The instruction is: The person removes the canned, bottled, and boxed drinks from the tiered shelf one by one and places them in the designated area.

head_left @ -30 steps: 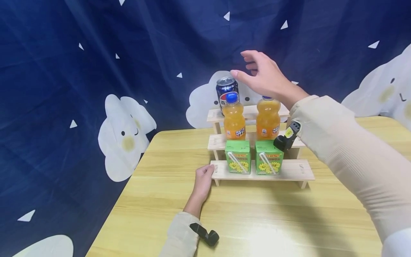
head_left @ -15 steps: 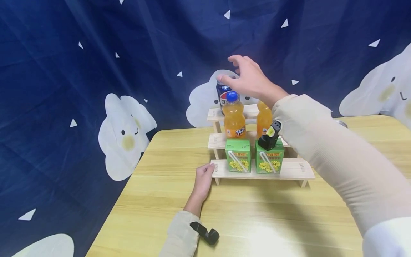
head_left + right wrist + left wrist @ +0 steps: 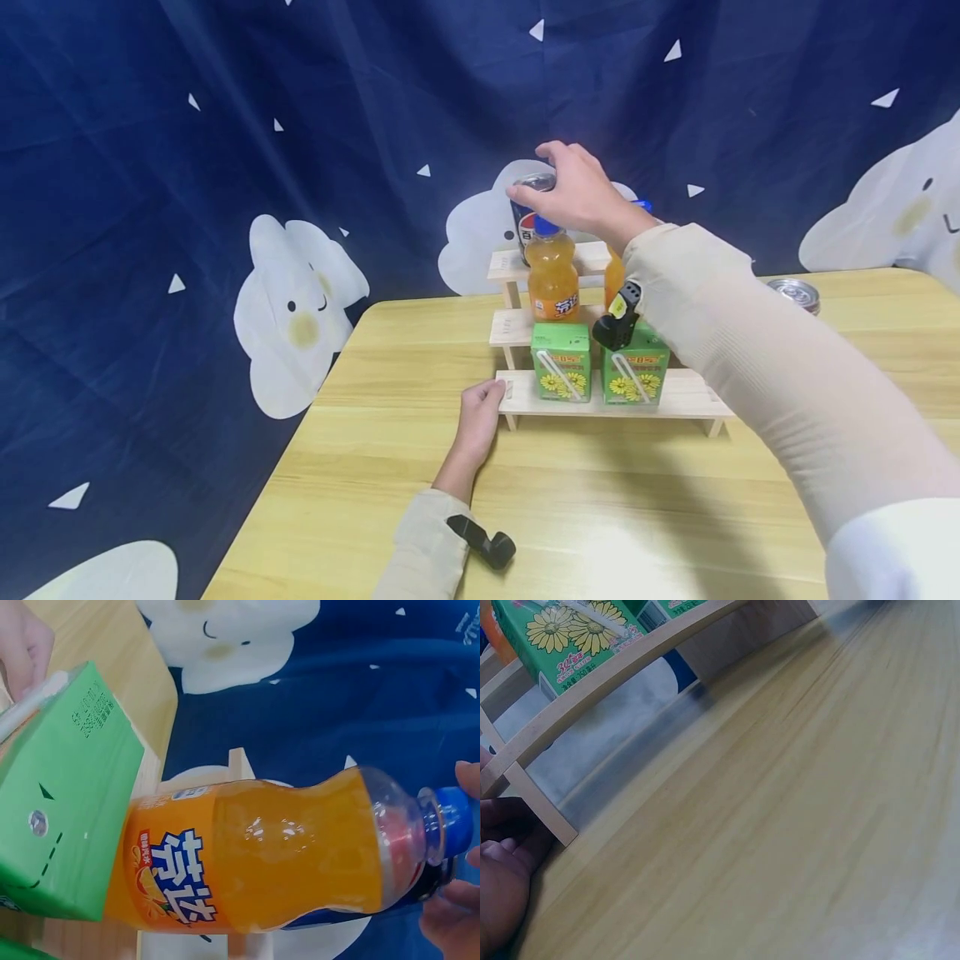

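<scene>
In the head view, my right hand (image 3: pixel 581 192) is at the top of a dark blue can (image 3: pixel 525 227) on the top tier of a wooden rack (image 3: pixel 510 265). Its thumb crosses the front near the rim and its fingers are spread above and behind; firm contact cannot be told. In the right wrist view, the fingertips (image 3: pixel 450 907) show beside the can's rim, past an orange bottle (image 3: pixel 300 840). My left hand (image 3: pixel 480 417) grips the left end of the bottom tier, and in the left wrist view it (image 3: pixel 502 885) is beside the rack leg (image 3: pixel 540 802).
Two orange bottles, the left one (image 3: pixel 553 279) in full view, stand on the middle tier. Two green drink boxes (image 3: pixel 561 362) (image 3: pixel 632 375) stand on the bottom tier. Another can (image 3: pixel 795 292) is behind my right forearm. A blue cloth (image 3: pixel 375 100) hangs behind the table (image 3: pixel 360 400).
My right hand has moved left and then lowered slightly to the dark blue can. The can behind the forearm has come into view at the right. My left hand has kept its hold on the rack.
</scene>
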